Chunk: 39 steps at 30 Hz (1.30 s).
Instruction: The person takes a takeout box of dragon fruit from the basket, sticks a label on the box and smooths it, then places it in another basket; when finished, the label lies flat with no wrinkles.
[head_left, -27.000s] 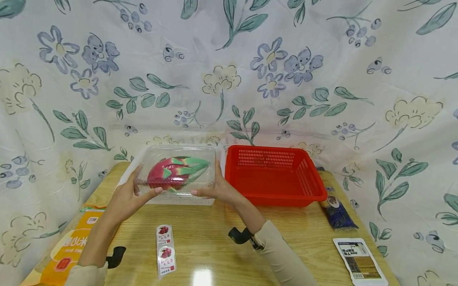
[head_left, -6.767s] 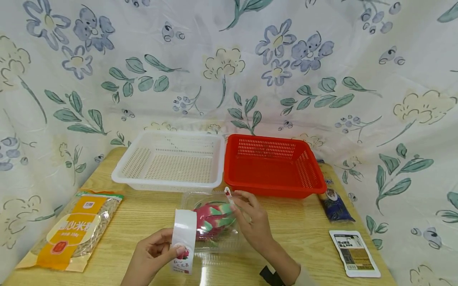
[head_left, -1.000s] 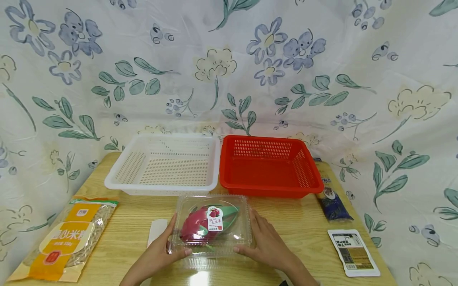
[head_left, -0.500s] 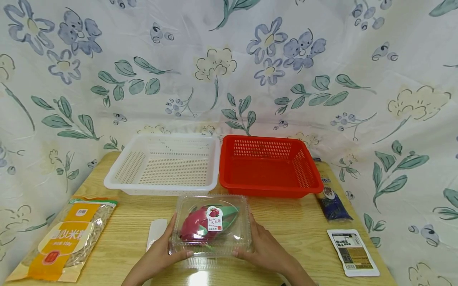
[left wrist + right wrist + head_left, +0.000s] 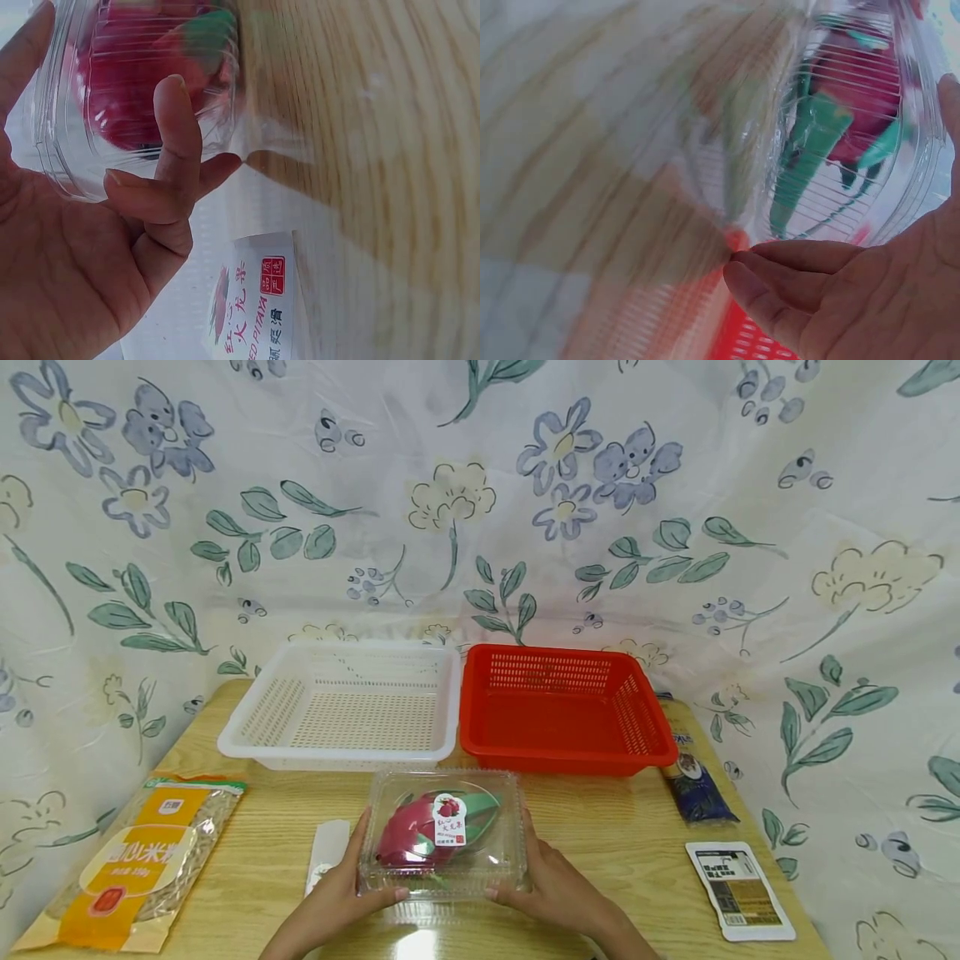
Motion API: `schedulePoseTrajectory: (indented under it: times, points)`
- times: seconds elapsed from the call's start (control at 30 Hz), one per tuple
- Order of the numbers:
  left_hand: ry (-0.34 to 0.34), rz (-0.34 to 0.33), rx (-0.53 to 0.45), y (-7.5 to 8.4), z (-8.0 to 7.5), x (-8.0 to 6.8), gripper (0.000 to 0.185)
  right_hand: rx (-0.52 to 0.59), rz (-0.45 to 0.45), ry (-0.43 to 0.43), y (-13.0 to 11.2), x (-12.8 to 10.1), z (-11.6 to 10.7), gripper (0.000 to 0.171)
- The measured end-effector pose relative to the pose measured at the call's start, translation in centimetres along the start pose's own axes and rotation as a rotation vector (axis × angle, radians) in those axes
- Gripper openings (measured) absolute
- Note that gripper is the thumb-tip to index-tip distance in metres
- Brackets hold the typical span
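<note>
A clear plastic clamshell box (image 5: 495, 852), lid down, sits low at the table's front middle. Inside lies a pink dragon fruit (image 5: 405, 837) with green scales. On the lid is a white sticker (image 5: 450, 821) with a fruit picture and red characters. My left hand (image 5: 337, 893) grips the box's left side, thumb at the front edge. My right hand (image 5: 555, 885) holds the opposite side likewise. In the left wrist view the left fingertips reach down to the tabletop. A strip of labels (image 5: 259, 300) lies beside the left hand, partly hidden by it in the head view.
Behind the box stand a white basket (image 5: 341, 752) and a red basket (image 5: 570, 758), side by side. An orange-banded bag (image 5: 142, 860) lies at left. A dark blue packet (image 5: 701, 789) and a white-edged flat pack (image 5: 741, 891) lie at right. Patterned cloth (image 5: 480, 527) hangs behind.
Earlier the box was held up by the white basket, then lay on the table while my hands peeled a sticker. Now the sticker is on the lid and the strip is down. The last second shows hardly any movement.
</note>
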<state>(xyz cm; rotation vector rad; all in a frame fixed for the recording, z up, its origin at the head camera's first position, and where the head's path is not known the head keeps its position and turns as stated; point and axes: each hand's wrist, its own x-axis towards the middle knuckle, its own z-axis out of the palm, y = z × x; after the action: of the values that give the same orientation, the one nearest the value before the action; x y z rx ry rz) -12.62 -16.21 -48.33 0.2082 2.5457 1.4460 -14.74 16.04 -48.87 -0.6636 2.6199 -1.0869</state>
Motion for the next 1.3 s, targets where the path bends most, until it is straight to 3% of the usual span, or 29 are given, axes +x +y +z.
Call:
schedulePoseTrajectory:
  times: [0.43, 0.73, 1.07, 1.3]
  points:
    - [0.016, 0.004, 0.016, -0.2, 0.1, 0.0, 0.119, 0.066, -0.029, -0.030, 0.1, 0.0, 0.4, 0.118]
    - [0.054, 0.015, 0.003, -0.3, 0.3, -0.2, 0.120, 0.141, -0.103, 0.004, 0.3, 0.0, 1.0, 0.118]
    - [0.067, -0.006, -0.057, 0.2, 0.6, -0.8, 0.123, 0.212, -0.058, -0.018, -0.4, -0.6, 0.6, 0.115]
    - [0.064, -0.013, -0.062, 0.9, 0.4, -1.0, 0.123, 0.262, -0.079, -0.019, -0.6, -0.6, 0.4, 0.115]
